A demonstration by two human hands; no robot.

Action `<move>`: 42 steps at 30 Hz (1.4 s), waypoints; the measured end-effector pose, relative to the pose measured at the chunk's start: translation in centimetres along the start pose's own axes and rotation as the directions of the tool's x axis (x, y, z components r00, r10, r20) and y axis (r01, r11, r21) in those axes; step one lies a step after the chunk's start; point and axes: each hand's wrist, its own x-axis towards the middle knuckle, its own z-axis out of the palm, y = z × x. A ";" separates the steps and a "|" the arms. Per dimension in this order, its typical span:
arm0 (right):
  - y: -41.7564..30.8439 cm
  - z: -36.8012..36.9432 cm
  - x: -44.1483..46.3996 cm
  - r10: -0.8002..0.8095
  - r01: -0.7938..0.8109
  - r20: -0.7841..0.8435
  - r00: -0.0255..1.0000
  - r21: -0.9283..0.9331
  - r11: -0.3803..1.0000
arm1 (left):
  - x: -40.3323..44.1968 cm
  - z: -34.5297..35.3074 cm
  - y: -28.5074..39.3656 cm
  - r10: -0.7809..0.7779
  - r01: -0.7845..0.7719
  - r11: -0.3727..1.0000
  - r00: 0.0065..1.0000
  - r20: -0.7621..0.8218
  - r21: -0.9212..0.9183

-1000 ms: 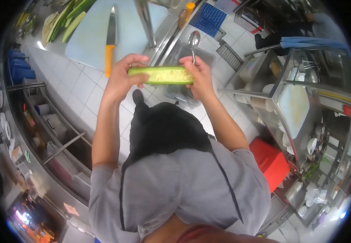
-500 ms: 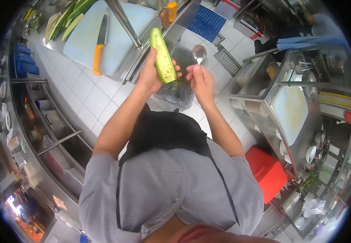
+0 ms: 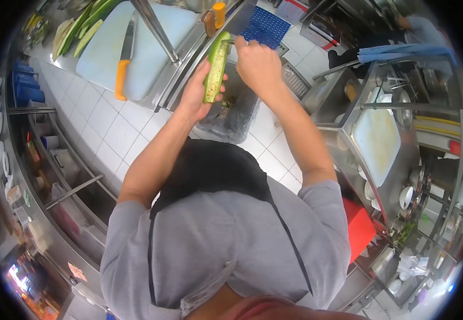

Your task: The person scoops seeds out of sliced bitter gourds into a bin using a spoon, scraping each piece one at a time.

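Observation:
My left hand [image 3: 198, 92] is closed around the lower half of a halved green gourd [image 3: 216, 74], its pale, seedy cut face turned up. My right hand [image 3: 258, 63] is at the gourd's far end, fingers closed on a metal spoon [image 3: 231, 42]. Only a short piece of the spoon shows, touching the cut face near the tip; the rest is hidden by the hand and the gourd. Below both hands stands a bin [image 3: 236, 125] lined with clear plastic, with dark scraps inside.
On the counter ahead, a knife with a yellow handle [image 3: 122, 80] lies across a white cutting board [image 3: 154, 64]. Long green gourd pieces [image 3: 90, 34] lie to its left. A metal post [image 3: 156, 29] rises beside the board. A steel rack with another board [image 3: 376, 144] stands right; another person [image 3: 426, 33] is beyond.
My right hand has moved forward, bringing the spoon onto the gourd's far end. The gourd has tilted rightward at its top, still in my left hand. The view has shifted slightly.

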 end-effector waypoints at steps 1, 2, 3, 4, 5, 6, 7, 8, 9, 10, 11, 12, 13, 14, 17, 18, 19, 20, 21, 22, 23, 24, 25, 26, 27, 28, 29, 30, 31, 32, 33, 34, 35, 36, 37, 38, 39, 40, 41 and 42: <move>-0.1 -0.1 0.5 -0.004 0.005 0.049 0.999 -0.012 1.000 | 0.2 0.1 0.2 -0.006 0.006 1.000 1.000 -0.005 0.023; -0.2 -0.3 0.9 -0.009 0.011 0.100 0.995 -0.024 1.000 | 0.4 0.4 0.5 -0.021 0.021 0.999 1.000 -0.021 0.039; -0.3 -0.8 1.3 -0.014 0.019 0.151 0.988 -0.035 0.999 | 0.6 0.6 0.9 -0.034 0.036 0.998 0.999 -0.038 0.054; -0.4 -1.3 1.5 -0.047 0.052 0.174 0.984 -0.023 0.998 | 0.8 0.8 1.2 -0.047 0.050 0.996 0.997 -0.056 0.068; -0.5 -1.7 1.6 -0.080 0.083 0.199 0.977 -0.008 0.997 | 0.9 0.8 1.3 -0.068 0.073 0.994 0.996 -0.061 0.085; -0.6 -1.9 1.5 -0.112 0.114 0.223 0.968 0.007 0.993 | 1.0 0.7 1.4 -0.089 0.095 0.990 0.994 -0.066 0.102; -0.5 -1.9 1.5 -0.121 0.124 0.236 0.964 0.004 0.992 | 1.1 0.8 1.6 -0.105 0.113 0.986 0.992 -0.071 0.120; -0.4 -1.7 1.4 -0.130 0.134 0.250 0.959 0.003 0.991 | 1.2 0.8 1.7 -0.114 0.125 0.983 0.990 -0.088 0.131; -0.4 -1.4 1.3 -0.140 0.144 0.266 0.954 0.003 0.990 | 1.3 0.9 1.7 -0.124 0.139 0.980 0.987 -0.106 0.141; -0.4 -1.0 1.0 -0.147 0.151 0.272 0.951 0.008 0.989 | 1.3 0.9 1.7 -0.134 0.152 0.977 0.983 -0.126 0.150; -0.4 -0.5 0.7 -0.155 0.157 0.280 0.947 0.015 0.987 | 1.3 0.7 1.7 -0.149 0.169 0.973 0.981 -0.127 0.158; -0.6 -0.4 0.5 -0.163 0.164 0.288 0.944 0.020 0.986 | 1.4 0.6 1.7 -0.164 0.184 0.969 0.978 -0.128 0.164; -0.7 -0.4 0.2 -0.172 0.170 0.312 0.934 0.035 0.985 | 1.6 0.5 1.8 -0.177 0.198 0.965 0.976 -0.129 0.171; -1.0 -0.6 -0.2 -0.181 0.174 0.335 0.925 0.050 0.983 | 1.7 0.5 1.8 -0.182 0.204 0.962 0.974 -0.133 0.179; -1.0 -0.7 -0.7 -0.171 0.162 0.369 0.913 0.055 0.985 | 2.0 0.6 1.6 -0.204 0.226 0.956 0.970 -0.131 0.186; -0.8 -0.7 -0.8 -0.162 0.154 0.373 0.914 0.049 0.987 | 2.1 0.5 1.3 -0.214 0.234 0.956 0.969 -0.123 0.175; -0.3 -0.4 -0.6 -0.142 0.148 0.345 0.928 0.010 0.989 | 2.2 0.4 1.2 -0.222 0.239 0.957 0.968 -0.114 0.166; 0.5 0.2 -0.2 -0.125 0.141 0.315 0.941 -0.029 0.990 | 2.4 0.6 1.2 -0.206 0.225 0.960 0.970 -0.127 0.164; 0.9 0.3 0.1 -0.110 0.134 0.285 0.952 -0.068 0.989 | 2.6 1.1 1.2 -0.189 0.211 0.964 0.972 -0.140 0.161; 0.9 0.4 -0.2 -0.147 0.167 0.281 0.949 -0.048 0.985 | 2.6 1.4 1.0 -0.178 0.202 0.967 0.972 -0.153 0.157; 0.7 0.4 -0.3 -0.182 0.198 0.274 0.944 -0.030 0.980 | 2.9 1.1 1.1 -0.182 0.205 0.966 0.973 -0.144 0.158; 0.5 0.3 -0.2 -0.218 0.230 0.263 0.940 -0.015 0.973 | 3.5 0.8 1.5 -0.183 0.204 0.965 0.974 -0.134 0.162; 0.1 0.7 -0.5 -0.223 0.233 0.232 0.947 -0.017 0.972 | 3.7 0.4 1.7 -0.186 0.205 0.965 0.975 -0.125 0.164; -0.4 1.4 -1.2 -0.229 0.237 0.203 0.952 -0.017 0.971 | 3.7 0.1 1.5 -0.198 0.220 0.957 0.972 -0.128 0.190; -0.9 1.7 -1.7 -0.237 0.243 0.173 0.956 -0.017 0.970 | 3.5 0.0 1.6 -0.207 0.232 0.949 0.969 -0.132 0.215; -1.3 1.8 -2.2 -0.266 0.272 0.183 0.946 -0.012 0.962 | 3.4 -0.1 1.8 -0.214 0.243 0.940 0.967 -0.139 0.240; -1.8 1.8 -3.0 -0.293 0.299 0.196 0.936 -0.005 0.954 | 3.3 -0.3 1.6 -0.214 0.247 0.937 0.965 -0.151 0.246; -2.2 1.7 -3.5 -0.318 0.325 0.211 0.924 0.003 0.946 | 3.2 -0.5 1.3 -0.218 0.254 0.934 0.962 -0.162 0.250; -2.0 1.4 -3.6 -0.321 0.327 0.240 0.916 0.015 0.945 | 3.3 -0.5 1.1 -0.219 0.257 0.931 0.961 -0.169 0.257; -1.5 1.1 -3.2 -0.313 0.321 0.228 0.922 0.004 0.947 | 3.3 -0.5 1.0 -0.215 0.248 0.933 0.965 -0.150 0.259; -0.7 0.9 -2.7 -0.305 0.314 0.217 0.927 -0.006 0.949 | 3.3 -0.5 1.0 -0.213 0.241 0.935 0.968 -0.132 0.261; 0.1 1.0 -2.2 -0.297 0.307 0.208 0.932 -0.016 0.952 | 3.2 -0.5 1.0 -0.211 0.234 0.936 0.971 -0.113 0.262; 1.2 2.5 -1.5 -0.229 0.247 0.193 0.954 -0.076 0.966 | 3.2 -0.3 0.9 -0.189 0.214 0.935 0.975 -0.114 0.281; 0.9 2.2 -1.7 -0.237 0.253 0.221 0.946 -0.047 0.966 | 3.1 -0.2 0.8 -0.168 0.196 0.934 0.979 -0.116 0.298; 0.5 1.9 -1.8 -0.246 0.258 0.245 0.938 -0.018 0.966 | 3.2 -0.2 1.0 -0.144 0.175 0.931 0.983 -0.118 0.319; -0.1 1.4 -2.0 -0.252 0.259 0.269 0.930 0.011 0.966 | 3.4 -0.4 1.1 -0.133 0.173 0.938 0.980 -0.149 0.302; -1.6 1.1 -2.8 -0.295 0.297 0.224 0.929 0.023 0.954 | 3.7 -0.7 1.0 -0.126 0.173 0.944 0.976 -0.178 0.282; -2.7 1.6 -3.2 -0.320 0.331 0.172 0.932 -0.039 0.943 | 4.0 -0.9 0.6 -0.121 0.174 0.949 0.971 -0.205 0.261; -2.2 1.5 -2.9 -0.285 0.293 0.261 0.922 0.006 0.956 | 4.3 -1.7 0.3 -0.130 0.168 0.947 0.980 -0.153 0.273; -1.6 1.3 -2.5 -0.249 0.247 0.351 0.903 0.052 0.968 | 4.2 -1.8 0.3 -0.126 0.156 0.951 0.984 -0.126 0.268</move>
